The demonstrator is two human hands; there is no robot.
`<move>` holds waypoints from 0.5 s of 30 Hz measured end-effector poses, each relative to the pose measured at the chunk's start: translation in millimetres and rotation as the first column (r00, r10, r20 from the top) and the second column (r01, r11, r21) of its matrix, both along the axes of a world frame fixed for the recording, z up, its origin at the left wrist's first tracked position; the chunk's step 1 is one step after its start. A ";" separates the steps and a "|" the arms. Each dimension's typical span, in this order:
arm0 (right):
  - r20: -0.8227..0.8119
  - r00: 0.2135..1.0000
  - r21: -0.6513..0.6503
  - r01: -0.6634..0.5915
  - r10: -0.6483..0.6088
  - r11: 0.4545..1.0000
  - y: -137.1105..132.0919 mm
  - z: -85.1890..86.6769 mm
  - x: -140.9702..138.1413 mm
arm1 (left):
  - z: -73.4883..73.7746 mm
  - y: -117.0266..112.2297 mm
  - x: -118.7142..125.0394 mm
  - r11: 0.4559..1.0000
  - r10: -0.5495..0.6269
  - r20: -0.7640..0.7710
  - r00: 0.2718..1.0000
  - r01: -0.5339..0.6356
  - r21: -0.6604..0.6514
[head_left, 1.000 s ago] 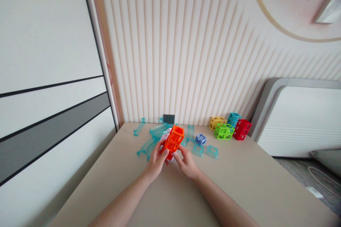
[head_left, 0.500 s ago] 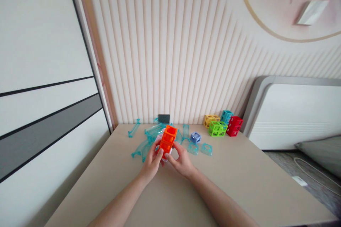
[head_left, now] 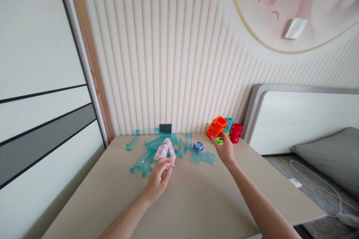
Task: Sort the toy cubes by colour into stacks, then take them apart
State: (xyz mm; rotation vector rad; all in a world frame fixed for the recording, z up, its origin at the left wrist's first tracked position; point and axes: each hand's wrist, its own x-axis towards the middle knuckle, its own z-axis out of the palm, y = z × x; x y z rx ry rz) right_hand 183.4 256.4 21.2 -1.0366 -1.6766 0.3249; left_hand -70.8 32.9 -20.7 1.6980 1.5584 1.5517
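Observation:
My right hand (head_left: 225, 149) is closed on an orange block of two open-frame cubes joined end to end (head_left: 217, 127). It holds the block tilted, in front of the yellow, green and blue cube blocks at the back right. My left hand (head_left: 159, 179) rests low at the near end of some lilac pieces (head_left: 165, 149). Its fingers are loosely curled with the thumb apart, and nothing shows gripped in them. Behind and around the lilac pieces lie clear teal track pieces (head_left: 147, 160).
A red block (head_left: 236, 133) stands at the right beside a blue one (head_left: 229, 122) and a partly hidden green one (head_left: 219, 140). A small periwinkle cube (head_left: 198, 147) sits mid-table, near flat teal pieces (head_left: 209, 158). A dark box (head_left: 165, 128) is against the ribbed wall.
The orange block, earlier between both hands, has moved right in my right hand. My left hand has let go of it and stays near the lilac pieces, now uncovered. The view has turned slightly right.

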 end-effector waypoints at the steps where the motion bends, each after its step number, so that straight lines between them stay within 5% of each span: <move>1: 0.032 0.997 -0.013 0.077 -0.076 0.997 13.5 -5.0 21.2 | 0.3 -0.2 0.8 1.000 -0.008 -0.036 0.999 0.008 0.010; 3: 0.141 0.957 -0.051 0.263 -0.254 0.963 33.4 -16.5 61.1 | 0.3 -0.4 1.5 1.000 -0.026 -0.101 0.995 0.027 0.015; 7: 0.218 0.896 -0.130 0.419 -0.386 0.899 46.4 -37.6 117.2 | -1.3 0.4 0.8 0.998 -0.062 -0.163 0.985 0.061 -0.009; 15: 0.392 0.831 -0.277 0.515 -0.394 0.811 55.9 -57.1 150.2 | -2.3 -0.3 0.7 0.998 -0.068 -0.197 0.978 0.064 -0.027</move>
